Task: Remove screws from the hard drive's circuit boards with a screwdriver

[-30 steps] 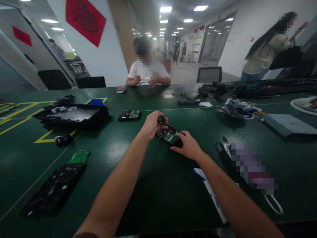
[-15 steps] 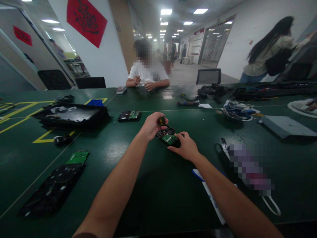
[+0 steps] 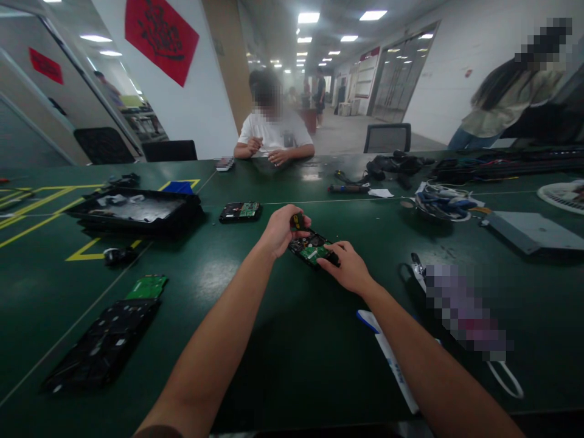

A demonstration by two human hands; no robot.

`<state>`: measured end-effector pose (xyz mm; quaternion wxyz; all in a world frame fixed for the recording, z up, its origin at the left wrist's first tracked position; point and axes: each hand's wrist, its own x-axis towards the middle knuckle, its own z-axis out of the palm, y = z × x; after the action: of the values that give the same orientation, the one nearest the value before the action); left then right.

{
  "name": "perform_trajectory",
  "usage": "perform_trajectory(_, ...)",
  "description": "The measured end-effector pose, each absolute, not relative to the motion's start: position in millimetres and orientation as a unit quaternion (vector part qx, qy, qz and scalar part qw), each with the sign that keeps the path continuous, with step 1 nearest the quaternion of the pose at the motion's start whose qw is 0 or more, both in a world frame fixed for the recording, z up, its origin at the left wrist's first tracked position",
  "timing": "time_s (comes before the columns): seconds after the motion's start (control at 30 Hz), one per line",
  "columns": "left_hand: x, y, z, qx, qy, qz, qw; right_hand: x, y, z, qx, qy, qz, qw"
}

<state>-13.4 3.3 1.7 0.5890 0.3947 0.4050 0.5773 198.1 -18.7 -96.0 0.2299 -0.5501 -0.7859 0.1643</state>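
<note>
Notably, the right hand's (image 3: 350, 271) thumb has moved inward against the board (image 3: 314, 253), narrowing its hold and apparently steadying the unit (image 3: 302, 247). The left hand (image 3: 277, 233) grips a tool (image 3: 297, 221) above the unit, which sits on the table (image 3: 255, 377) between both hands.

- The room is dim, lit by white ceiling lights (image 3: 309, 17) that glare against the grey ceiling.
- Soft reflections shine off the green table (image 3: 214, 277); between my forearms it darkens.
- My left hand (image 3: 279, 232) and right hand (image 3: 349, 266) look fairly clear, the device (image 3: 311, 250) dark in its details.
- A pale haze smears the far corridor (image 3: 340, 131).
- Wide-angle stretching tilts the outer walls; blocky pixels mask some patches.
</note>
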Motion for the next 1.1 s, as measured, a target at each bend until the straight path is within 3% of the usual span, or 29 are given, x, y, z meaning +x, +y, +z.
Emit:
perform_trajectory(0.2, -16.0, 6.4, -0.5, 0.423, 0.432, 0.583, 0.542, 200.4, -14.0, -99.0, -0.535, -0.789, 0.170, 0.250)
perform_trajectory(0.5, -10.9, 4.6, 2.2, 0.382, 0.412, 0.583, 0.587, 200.7, -14.3, -99.1, -0.543, -0.782, 0.166, 0.257)
perform_trajectory(0.73, -13.2, 3.9, -0.1, 0.424, 0.419, 0.596, 0.537, 200.3, -13.5, -101.5, -0.542, -0.783, 0.171, 0.253)
perform_trajectory(1.1, -11.6, 3.9, 0.1, 0.415, 0.408, 0.589, 0.560, 200.2, -14.7, -99.9, -0.544, -0.780, 0.166, 0.259)
